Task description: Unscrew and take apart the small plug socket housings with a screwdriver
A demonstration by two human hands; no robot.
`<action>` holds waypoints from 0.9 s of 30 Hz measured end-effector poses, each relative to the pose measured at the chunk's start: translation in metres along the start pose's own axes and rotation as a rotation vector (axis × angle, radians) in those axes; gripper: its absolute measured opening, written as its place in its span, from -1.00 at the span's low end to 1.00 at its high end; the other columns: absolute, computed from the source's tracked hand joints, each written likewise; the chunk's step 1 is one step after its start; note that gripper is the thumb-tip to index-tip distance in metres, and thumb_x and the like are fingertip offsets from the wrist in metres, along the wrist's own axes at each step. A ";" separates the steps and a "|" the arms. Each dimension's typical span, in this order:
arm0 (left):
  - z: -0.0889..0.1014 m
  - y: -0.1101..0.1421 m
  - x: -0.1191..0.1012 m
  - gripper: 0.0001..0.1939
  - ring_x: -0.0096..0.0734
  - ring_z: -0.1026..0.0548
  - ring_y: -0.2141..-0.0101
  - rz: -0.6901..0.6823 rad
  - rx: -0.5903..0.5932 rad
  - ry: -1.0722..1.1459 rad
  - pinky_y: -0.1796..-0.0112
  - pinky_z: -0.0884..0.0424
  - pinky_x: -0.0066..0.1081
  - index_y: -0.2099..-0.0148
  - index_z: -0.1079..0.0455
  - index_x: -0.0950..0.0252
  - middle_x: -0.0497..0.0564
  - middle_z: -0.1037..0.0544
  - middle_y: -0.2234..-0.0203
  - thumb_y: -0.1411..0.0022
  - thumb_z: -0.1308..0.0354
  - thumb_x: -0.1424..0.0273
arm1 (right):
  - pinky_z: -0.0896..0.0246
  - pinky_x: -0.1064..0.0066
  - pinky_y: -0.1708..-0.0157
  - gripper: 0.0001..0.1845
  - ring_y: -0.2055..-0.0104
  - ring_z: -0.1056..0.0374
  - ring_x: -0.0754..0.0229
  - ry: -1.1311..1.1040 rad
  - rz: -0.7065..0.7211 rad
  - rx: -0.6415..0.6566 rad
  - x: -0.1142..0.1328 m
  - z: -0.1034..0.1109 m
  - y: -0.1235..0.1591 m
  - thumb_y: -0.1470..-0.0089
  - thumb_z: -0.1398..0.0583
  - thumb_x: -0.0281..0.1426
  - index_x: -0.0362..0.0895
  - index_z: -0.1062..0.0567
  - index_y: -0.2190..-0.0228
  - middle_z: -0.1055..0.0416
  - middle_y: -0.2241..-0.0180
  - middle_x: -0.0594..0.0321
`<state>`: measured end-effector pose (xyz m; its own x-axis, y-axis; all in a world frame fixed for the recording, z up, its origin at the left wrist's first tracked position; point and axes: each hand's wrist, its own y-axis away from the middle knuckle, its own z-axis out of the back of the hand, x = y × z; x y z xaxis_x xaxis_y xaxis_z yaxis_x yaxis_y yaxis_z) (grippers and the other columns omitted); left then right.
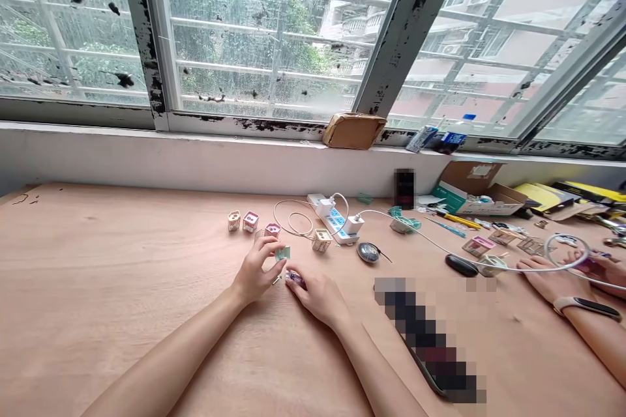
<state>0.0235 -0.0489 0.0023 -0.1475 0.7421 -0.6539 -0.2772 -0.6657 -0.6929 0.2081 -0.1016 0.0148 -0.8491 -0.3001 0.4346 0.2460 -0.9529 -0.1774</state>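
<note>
My left hand (254, 272) is closed, with a small pale green, translucent piece (283, 253) pinched between thumb and fingers just above the table. Close to its right, my right hand (320, 294) rests low on the wood, its fingers wrapped round a small purple and white part (296, 279). Below my left thumb a thin, short metallic piece (277, 280) shows; whether it lies on the table or is held, I cannot tell. Just beyond my left fingers stands a small pink-topped box (272, 230), partly hidden, with a second pink-topped box (251, 221) and a beige-topped box (234, 221) farther left.
A white power strip (337, 221) with plugged chargers and cables lies ahead, near another beige box (321, 240) and a dark round object (368, 252). A phone (425, 345) lies right of my arm. At far right, a co-worker's hands (552, 277) work beside scattered parts and an open carton (479, 192).
</note>
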 end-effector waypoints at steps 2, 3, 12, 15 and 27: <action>0.000 0.000 -0.001 -0.72 -0.38 -0.44 0.03 0.003 0.001 0.017 0.18 -0.57 -0.44 -0.05 -0.37 0.21 0.09 -0.38 0.01 -0.28 -0.14 0.41 | -0.11 0.46 0.42 -0.71 0.38 -0.42 0.18 -0.040 0.004 -0.018 -0.002 0.000 0.000 -0.18 -0.08 -0.25 -0.07 -0.48 0.13 -0.51 0.37 0.22; 0.000 0.000 -0.001 -0.72 -0.38 -0.45 0.03 0.005 0.000 0.022 0.23 -0.57 -0.48 -0.05 -0.37 0.21 0.10 -0.38 0.01 -0.29 -0.13 0.42 | -0.11 0.46 0.43 -0.71 0.41 -0.40 0.20 -0.070 0.001 -0.040 -0.004 0.000 0.000 -0.15 -0.10 -0.24 -0.09 -0.47 0.15 -0.49 0.40 0.23; 0.002 0.003 -0.015 -0.73 -0.43 -0.49 0.10 -0.007 0.093 0.010 0.43 -0.45 -0.62 0.01 -0.42 0.22 0.13 -0.37 -0.04 -0.30 -0.02 0.52 | -0.08 0.52 0.52 -0.75 0.56 -0.18 0.32 -0.305 0.062 -0.285 -0.005 0.002 0.005 -0.10 -0.11 -0.29 -0.13 -0.36 0.19 -0.27 0.55 0.38; 0.000 0.005 -0.019 -0.72 -0.38 -0.48 0.08 -0.044 0.133 0.001 0.42 -0.44 -0.60 0.01 -0.41 0.23 0.15 -0.36 -0.04 -0.26 -0.04 0.54 | -0.08 0.53 0.54 -0.78 0.57 -0.17 0.34 -0.344 0.072 -0.268 -0.001 0.000 0.007 -0.14 -0.09 -0.29 -0.13 -0.31 0.17 -0.26 0.55 0.40; -0.009 0.007 -0.009 -0.58 -0.28 -0.44 0.01 -0.088 0.138 -0.072 0.07 -0.52 -0.31 -0.03 -0.33 0.19 0.14 -0.34 -0.05 -0.11 -0.23 0.52 | -0.24 0.47 0.46 -0.77 0.45 -0.33 0.26 -0.316 0.163 -0.468 0.008 0.000 0.005 -0.17 -0.15 -0.23 -0.13 -0.45 0.22 -0.42 0.39 0.20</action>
<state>0.0311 -0.0608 0.0007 -0.1828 0.8041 -0.5657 -0.4187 -0.5843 -0.6952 0.2025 -0.1084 0.0177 -0.6196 -0.5079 0.5984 0.0677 -0.7942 -0.6039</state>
